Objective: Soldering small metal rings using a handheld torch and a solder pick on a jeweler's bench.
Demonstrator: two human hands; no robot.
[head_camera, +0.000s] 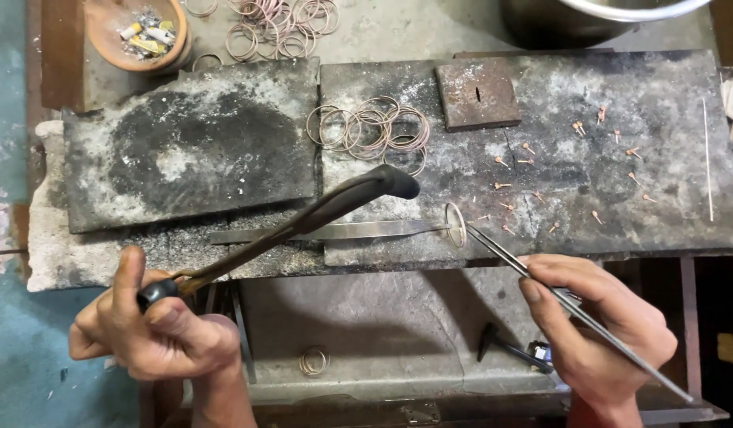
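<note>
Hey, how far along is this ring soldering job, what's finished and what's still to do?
Looks done: a pile of rings on the slab, more rings behind. In hand: the left hand aims a torch at one upright ring, held by flat tweezers; the right hand brings thin tweezers to it. Apparently left: scattered small pins.

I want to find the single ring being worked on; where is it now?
In the head view, the single ring stands near the front edge of the dark slab, held at the tip of the flat tweezers, just left of the thin tweezers in the right hand.
</note>
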